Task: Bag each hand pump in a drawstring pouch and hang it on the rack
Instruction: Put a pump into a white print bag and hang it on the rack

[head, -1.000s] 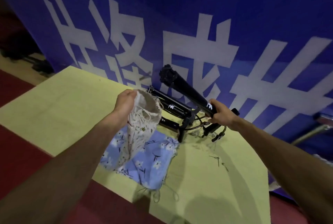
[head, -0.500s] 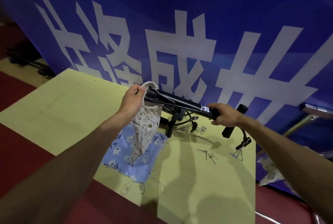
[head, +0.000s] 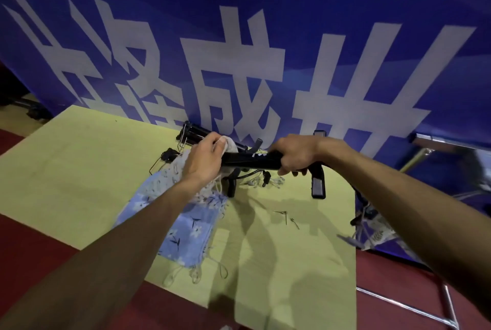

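The worktop (head: 79, 175) is yellow-green and set against a blue banner (head: 239, 37) with large white characters. On it, under the left forearm, lies a stack of blue floral pouches (head: 186, 226) with their drawstrings trailing toward the near edge.

The left hand (head: 204, 159) is closed on the rim of a pale patterned pouch (head: 172, 170), pinching its mouth up off the worktop; the rest of the cloth hangs down onto the blue stack. Behind that hand more black pumps (head: 196, 131) lie near the banner.

The pump (head: 252, 161) in hand is a slim black tube held roughly level above the worktop, between the two hands. Its left end sits at or just inside the pouch mouth; how deep it goes is hidden by the left hand. A thin hose loops below the tube, and a flat black foot or handle piece (head: 318, 183) hangs down at the right end.

The right hand (head: 295, 154) is wrapped firmly round the right part of the tube.

The step in hand looks like feeding the pump into the pouch. Next, I judge, the right hand must push the tube leftward while the left keeps the mouth open, minding the hose and the hanging piece, which could snag on the rim. Drawing the string and hanging are not yet done.

A few small metal clips (head: 285, 214) lie on the worktop further right.
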The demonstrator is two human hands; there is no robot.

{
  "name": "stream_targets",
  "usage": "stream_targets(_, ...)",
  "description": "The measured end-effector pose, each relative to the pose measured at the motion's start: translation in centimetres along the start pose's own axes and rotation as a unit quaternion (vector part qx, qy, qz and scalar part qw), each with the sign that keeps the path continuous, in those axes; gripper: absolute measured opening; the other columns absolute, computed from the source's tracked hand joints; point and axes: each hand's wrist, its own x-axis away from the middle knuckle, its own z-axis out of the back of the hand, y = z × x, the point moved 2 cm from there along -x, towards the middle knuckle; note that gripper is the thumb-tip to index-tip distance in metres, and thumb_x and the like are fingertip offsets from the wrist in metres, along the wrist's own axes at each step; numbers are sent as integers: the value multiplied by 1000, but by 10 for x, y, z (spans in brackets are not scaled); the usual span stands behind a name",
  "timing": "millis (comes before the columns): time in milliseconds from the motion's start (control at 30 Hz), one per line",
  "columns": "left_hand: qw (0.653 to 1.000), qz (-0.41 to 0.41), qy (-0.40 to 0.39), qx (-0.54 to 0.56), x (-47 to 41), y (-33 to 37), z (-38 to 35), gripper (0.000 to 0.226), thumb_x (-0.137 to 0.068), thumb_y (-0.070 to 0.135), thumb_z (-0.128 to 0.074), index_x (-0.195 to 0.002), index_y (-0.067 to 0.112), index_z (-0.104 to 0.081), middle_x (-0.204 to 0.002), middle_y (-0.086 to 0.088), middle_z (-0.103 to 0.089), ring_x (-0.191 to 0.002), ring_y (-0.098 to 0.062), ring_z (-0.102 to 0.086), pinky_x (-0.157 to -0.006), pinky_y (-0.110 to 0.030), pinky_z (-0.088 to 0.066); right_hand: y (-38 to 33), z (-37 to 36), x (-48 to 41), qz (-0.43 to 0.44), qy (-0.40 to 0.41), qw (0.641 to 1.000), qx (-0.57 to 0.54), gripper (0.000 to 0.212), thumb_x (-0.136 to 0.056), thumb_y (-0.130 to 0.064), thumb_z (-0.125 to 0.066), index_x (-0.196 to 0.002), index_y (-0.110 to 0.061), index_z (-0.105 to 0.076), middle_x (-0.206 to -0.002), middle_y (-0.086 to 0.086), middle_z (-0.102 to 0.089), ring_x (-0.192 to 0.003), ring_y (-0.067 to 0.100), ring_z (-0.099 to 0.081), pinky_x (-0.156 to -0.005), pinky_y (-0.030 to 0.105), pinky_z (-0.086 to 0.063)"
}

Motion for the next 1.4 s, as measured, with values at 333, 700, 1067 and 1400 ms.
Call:
stream_targets(333,989,62,-54,121,-2,8,-20,22,-98,29,-44,-92,14,-59,-87,-1,-59,-85,-18,-53,-68,-27,-39,-21,-4,-11,19,-7,1000,-19,20,-88,-19,-61,-104,-7,-63,-90,5,-64,-68,15,-57,-69,28,-51)
stream_targets(700,917,182,-93,341,16,1,-37,18,-97,24,-47,-81,19,-54,-86,-7,-57,-86,-22,-54,-81,-39,-46,-14,-71,-74,87,43,992,-85,35,-82,-17,-69,-115,-10,-57,-100,8,-66,-81,22,-62,-71,30,-48)
stream_targets(1067,905,294,-41,303,29,-53,-72,17,-99,26,-41,-96,16,-54,-86,-3,-56,-77,-16,-52,-67,-29,-44,4,-137,-102,137,12,986,-96,37,-77,7,-58,-111,-7,-63,-111,12,-61,-105,27,-55,-87,29,-42)
stream_targets(1400,929,291,-126,190,41,-73,-113,17,-99,27,-40,-100,15,-52,-76,5,-44,-68,-7,-41,-62,-23,-34,54,-166,-87,-28,-46,973,-224,14,-84,-28,-65,-74,-18,-68,-88,6,-72,-85,22,-63,-76,33,-47)
